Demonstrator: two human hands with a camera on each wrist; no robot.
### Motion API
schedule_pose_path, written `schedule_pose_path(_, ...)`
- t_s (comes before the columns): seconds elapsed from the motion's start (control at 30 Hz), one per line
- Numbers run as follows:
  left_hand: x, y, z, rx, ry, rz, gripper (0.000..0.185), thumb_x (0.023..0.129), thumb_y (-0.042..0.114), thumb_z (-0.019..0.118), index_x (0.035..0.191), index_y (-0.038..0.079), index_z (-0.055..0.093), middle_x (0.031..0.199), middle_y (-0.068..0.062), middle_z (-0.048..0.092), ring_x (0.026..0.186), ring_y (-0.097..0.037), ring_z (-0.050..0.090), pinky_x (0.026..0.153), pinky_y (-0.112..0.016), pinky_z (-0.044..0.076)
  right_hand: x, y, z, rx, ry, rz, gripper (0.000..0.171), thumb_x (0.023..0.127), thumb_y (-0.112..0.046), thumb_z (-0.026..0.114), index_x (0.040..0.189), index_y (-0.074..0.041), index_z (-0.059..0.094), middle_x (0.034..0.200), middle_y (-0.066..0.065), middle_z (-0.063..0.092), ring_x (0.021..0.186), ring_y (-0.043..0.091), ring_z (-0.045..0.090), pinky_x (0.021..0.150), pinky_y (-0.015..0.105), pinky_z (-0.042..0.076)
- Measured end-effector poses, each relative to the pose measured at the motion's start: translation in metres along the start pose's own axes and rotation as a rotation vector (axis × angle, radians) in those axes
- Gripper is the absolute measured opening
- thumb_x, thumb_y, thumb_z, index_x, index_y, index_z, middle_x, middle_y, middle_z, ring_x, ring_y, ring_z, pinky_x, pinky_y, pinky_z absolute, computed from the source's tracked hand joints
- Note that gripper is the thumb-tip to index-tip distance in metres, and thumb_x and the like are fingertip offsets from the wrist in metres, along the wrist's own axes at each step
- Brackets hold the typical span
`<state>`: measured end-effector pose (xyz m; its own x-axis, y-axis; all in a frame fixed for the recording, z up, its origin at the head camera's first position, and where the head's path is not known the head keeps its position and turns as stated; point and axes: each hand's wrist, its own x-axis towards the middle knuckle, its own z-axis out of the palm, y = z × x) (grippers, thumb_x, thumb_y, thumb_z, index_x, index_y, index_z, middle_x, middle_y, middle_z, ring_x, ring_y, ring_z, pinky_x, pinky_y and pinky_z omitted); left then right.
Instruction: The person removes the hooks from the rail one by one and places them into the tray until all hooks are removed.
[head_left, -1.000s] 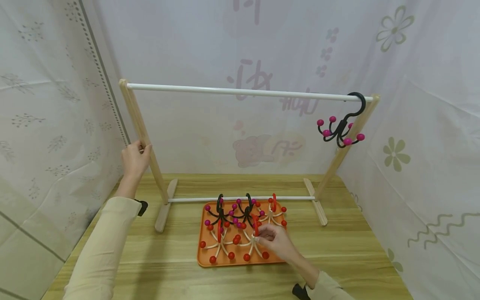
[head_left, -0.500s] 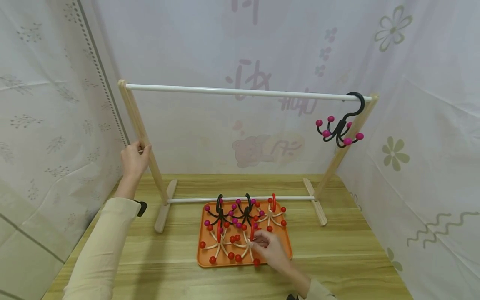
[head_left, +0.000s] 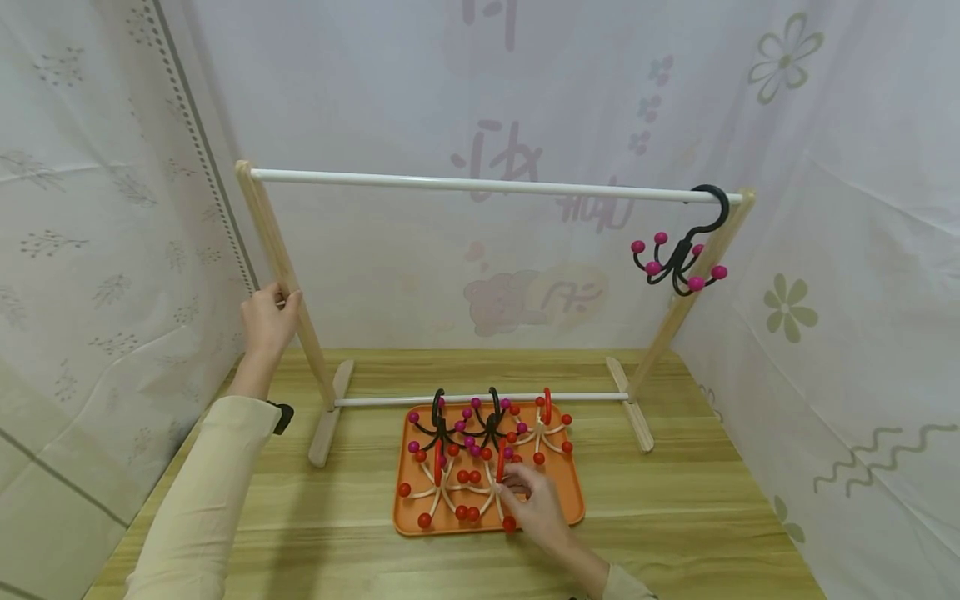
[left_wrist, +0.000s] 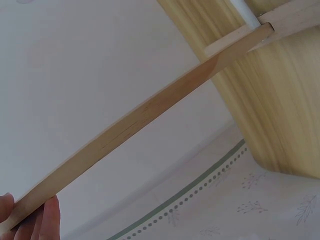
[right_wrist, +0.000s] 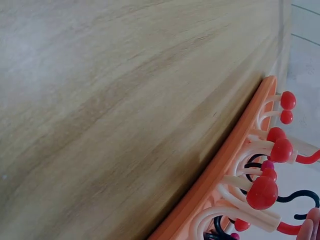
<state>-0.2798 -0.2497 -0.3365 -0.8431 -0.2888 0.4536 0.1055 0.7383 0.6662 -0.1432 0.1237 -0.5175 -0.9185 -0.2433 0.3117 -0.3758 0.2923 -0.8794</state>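
Pinching a cream hook (head_left: 501, 482) from the orange tray (head_left: 572, 508), the right hand (head_left: 534, 504) must lift it clear while the left hand (head_left: 268, 321) grips the rack's left post (head_left: 288, 279).

Cream hook with red balls (head_left: 491, 483), in my grip.
It sits tilted at the orange tray's (head_left: 573, 504) front edge, red hook upward.

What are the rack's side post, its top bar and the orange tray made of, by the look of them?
The side post looks like pale, unpainted wood: grain lines show in the left wrist view. The top bar is smooth, even white, probably painted metal or plastic. The orange tray looks like matte moulded plastic, with uniform colour and rounded corners.
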Motion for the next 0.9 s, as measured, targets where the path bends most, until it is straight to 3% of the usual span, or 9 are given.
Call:
schedule_pose_path(0.3, 0.0, 0.0, -0.001, 0.004, -0.012, -0.019, 0.024, 0.093, 0.015, 0.044, 0.081, -0.006, 0.05, 0.103, -0.031, 0.055, 0.095, -0.043, 0.053, 0.077, -0.05, 0.044, -0.002, -0.023, -0.004, -0.034, -0.034, -0.112, 0.014, 0.079, 0.004, 0.061, 0.092, 0.006, 0.059, 0.082, 0.013, 0.062, 0.073, 0.023, 0.06, 0.064, 0.033, 0.051)
schedule_pose_path(0.57, -0.001, 0.0, -0.002, 0.0, -0.016, -0.02, 0.025, 0.093, 0.016, 0.044, 0.081, -0.005, 0.049, 0.104, -0.031, 0.055, 0.095, -0.043, 0.053, 0.076, -0.05, 0.044, -0.002, -0.035, -0.011, -0.029, -0.042, 0.003, 0.018, 0.081, -0.003, 0.062, 0.097, 0.004, 0.06, 0.084, 0.012, 0.061, 0.073, 0.018, 0.059, 0.065, 0.031, 0.05)
schedule_pose_path(0.7, -0.001, 0.0, -0.001, 0.006, -0.015, -0.017, 0.025, 0.093, 0.016, 0.044, 0.08, -0.005, 0.049, 0.103, -0.031, 0.055, 0.095, -0.043, 0.053, 0.076, -0.051, 0.044, 0.005, -0.038, -0.023, -0.009, 0.022, 0.053, 0.02, 0.08, -0.005, 0.064, 0.099, 0.001, 0.061, 0.084, 0.009, 0.061, 0.072, 0.018, 0.058, 0.062, 0.03, 0.05)
schedule_pose_path(0.77, -0.001, 0.0, -0.001, 0.006, -0.015, -0.015, 0.025, 0.093, 0.016, 0.044, 0.08, -0.005, 0.049, 0.103, -0.031, 0.055, 0.095, -0.043, 0.053, 0.076, -0.05, 0.044, 0.013, -0.031, -0.032, -0.022, 0.078, 0.044, 0.019, 0.08, -0.007, 0.065, 0.099, -0.006, 0.062, 0.087, 0.005, 0.061, 0.072, 0.016, 0.058, 0.062, 0.029, 0.05)
schedule_pose_path(0.9, -0.001, 0.0, -0.001, 0.007, -0.018, -0.013, 0.025, 0.093, 0.016, 0.044, 0.082, -0.006, 0.05, 0.103, -0.031, 0.055, 0.095, -0.043, 0.053, 0.076, -0.05, 0.044, 0.035, -0.032, -0.062, -0.066, 0.17, -0.002, 0.017, 0.082, -0.01, 0.064, 0.098, -0.009, 0.063, 0.087, 0.002, 0.062, 0.074, 0.014, 0.058, 0.064, 0.026, 0.049)
